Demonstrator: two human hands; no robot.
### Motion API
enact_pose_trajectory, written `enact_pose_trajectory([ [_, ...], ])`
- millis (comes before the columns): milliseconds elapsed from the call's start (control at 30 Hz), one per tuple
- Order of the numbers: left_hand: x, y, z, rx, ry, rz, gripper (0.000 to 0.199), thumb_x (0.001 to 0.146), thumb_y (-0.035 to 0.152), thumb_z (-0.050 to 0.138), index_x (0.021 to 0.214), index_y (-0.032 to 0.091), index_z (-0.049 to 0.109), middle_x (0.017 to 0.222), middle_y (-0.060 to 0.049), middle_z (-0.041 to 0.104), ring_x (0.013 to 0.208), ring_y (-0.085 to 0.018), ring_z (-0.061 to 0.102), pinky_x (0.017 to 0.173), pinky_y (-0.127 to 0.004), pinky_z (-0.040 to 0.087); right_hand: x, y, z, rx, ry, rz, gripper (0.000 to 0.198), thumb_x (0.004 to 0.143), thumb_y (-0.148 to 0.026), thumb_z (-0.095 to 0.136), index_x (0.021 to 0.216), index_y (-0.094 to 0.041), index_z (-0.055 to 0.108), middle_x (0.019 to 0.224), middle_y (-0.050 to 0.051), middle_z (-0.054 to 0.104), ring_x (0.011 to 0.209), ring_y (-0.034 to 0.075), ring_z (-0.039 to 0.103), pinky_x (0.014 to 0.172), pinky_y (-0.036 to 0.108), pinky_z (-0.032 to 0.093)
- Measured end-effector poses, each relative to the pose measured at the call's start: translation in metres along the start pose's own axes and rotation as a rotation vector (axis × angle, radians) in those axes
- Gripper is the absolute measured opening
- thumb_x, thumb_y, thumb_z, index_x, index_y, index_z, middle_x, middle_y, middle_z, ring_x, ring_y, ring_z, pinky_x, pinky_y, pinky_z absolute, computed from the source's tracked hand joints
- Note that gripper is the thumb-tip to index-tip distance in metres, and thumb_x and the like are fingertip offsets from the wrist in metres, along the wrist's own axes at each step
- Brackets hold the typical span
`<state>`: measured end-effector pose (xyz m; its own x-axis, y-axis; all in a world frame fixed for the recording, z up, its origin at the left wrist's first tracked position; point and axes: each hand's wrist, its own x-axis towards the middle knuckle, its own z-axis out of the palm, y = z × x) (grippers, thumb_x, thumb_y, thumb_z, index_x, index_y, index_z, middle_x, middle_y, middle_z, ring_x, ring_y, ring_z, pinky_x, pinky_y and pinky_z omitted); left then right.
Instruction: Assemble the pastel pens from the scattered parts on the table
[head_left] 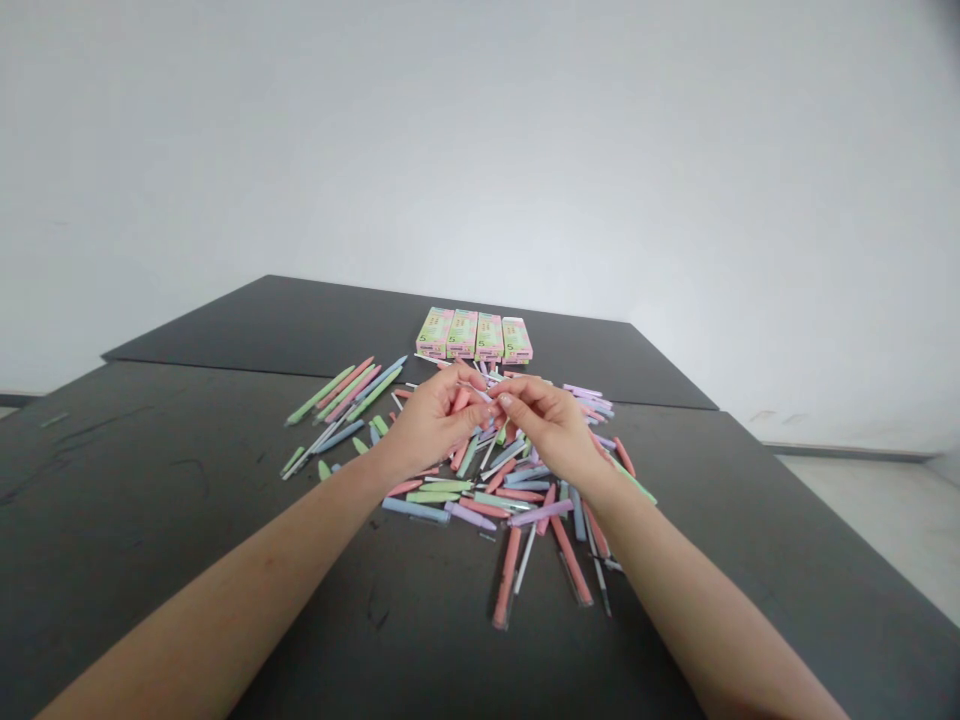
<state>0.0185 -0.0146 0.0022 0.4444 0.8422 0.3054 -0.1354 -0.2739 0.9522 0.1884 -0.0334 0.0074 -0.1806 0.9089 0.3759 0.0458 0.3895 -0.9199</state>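
Head view, and the action is right at the middle, where a small lilac piece [484, 396] sits up above the pile between two sets of fingertips! Left hand [431, 420] has thumb and fingers pinched on one end, right hand [551, 418] pinches the other, the two nearly touching. A coral piece [460, 401] peeks out at the left fingers; how firmly it is held, I cannot tell. Below and around lies the pile [517, 492], a jumble of pink, green, blue and lilac pen parts. Off to its left, pens [349, 390] lie slanted side by side, white refills [319, 447] near them. Beyond, four boxes [461, 335] stand in a row on the black table [187, 480], pale wall [480, 150] behind.
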Motion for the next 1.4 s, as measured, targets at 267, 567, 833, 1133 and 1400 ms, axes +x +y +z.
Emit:
enact_pose_trajectory([
  [267, 0.000, 0.002, -0.002, 0.012, -0.004, -0.015, 0.030, 0.078, 0.035, 0.072, 0.086, 0.019, 0.048, 0.052, 0.011, 0.049, 0.032, -0.003, 0.039, 0.031, -0.014, 0.028, -0.001, 0.002, 0.000, 0.036, -0.127, 0.074, 0.023, 0.080, -0.038, 0.068, 0.091, -0.018, 0.068, 0.068, 0.000, 0.065, 0.057, 0.011, 0.056, 0.054, 0.024, 0.044],
  [567, 0.004, -0.001, -0.008, -0.303, -0.128, -0.059, 0.024, 0.094, 0.040, 0.045, 0.103, 0.018, 0.051, 0.067, 0.003, 0.059, 0.035, -0.004, 0.039, 0.030, -0.015, 0.030, 0.001, 0.003, 0.000, 0.164, -0.109, 0.093, 0.022, 0.078, -0.037, 0.071, 0.089, -0.019, 0.068, 0.070, 0.001, 0.067, 0.061, 0.011, 0.059, 0.054, 0.023, 0.045],
  [833, 0.002, -0.006, -0.009, -0.309, -0.217, -0.082, 0.027, 0.093, 0.029, 0.048, 0.119, 0.019, 0.049, 0.078, -0.002, 0.063, 0.044, -0.008, 0.053, 0.037, -0.019, 0.039, 0.003, 0.003, -0.006, 0.343, -0.005, 0.129, 0.018, 0.079, -0.034, 0.070, 0.088, -0.019, 0.067, 0.068, 0.000, 0.067, 0.058, 0.011, 0.059, 0.049, 0.022, 0.045],
  [1133, 0.002, -0.012, -0.011, -0.307, -0.217, -0.079, 0.021, 0.095, 0.033, 0.049, 0.111, 0.020, 0.050, 0.071, 0.001, 0.059, 0.045, -0.008, 0.051, 0.040, -0.020, 0.045, 0.004, -0.001, -0.005, 0.376, 0.099, 0.124, 0.009, 0.076, -0.026, 0.067, 0.083, -0.020, 0.069, 0.065, -0.001, 0.068, 0.055, 0.010, 0.059, 0.049, 0.021, 0.043],
  [1400, 0.001, 0.004, -0.008, -0.543, -0.194, -0.125, 0.015, 0.095, 0.031, 0.046, 0.104, 0.019, 0.044, 0.106, -0.012, 0.068, 0.062, -0.021, 0.070, 0.041, -0.029, 0.054, 0.006, 0.001, -0.011, 0.311, 0.178, 0.104, 0.016, 0.076, -0.023, 0.062, 0.084, -0.018, 0.075, 0.065, 0.001, 0.067, 0.055, 0.010, 0.057, 0.051, 0.023, 0.043],
])
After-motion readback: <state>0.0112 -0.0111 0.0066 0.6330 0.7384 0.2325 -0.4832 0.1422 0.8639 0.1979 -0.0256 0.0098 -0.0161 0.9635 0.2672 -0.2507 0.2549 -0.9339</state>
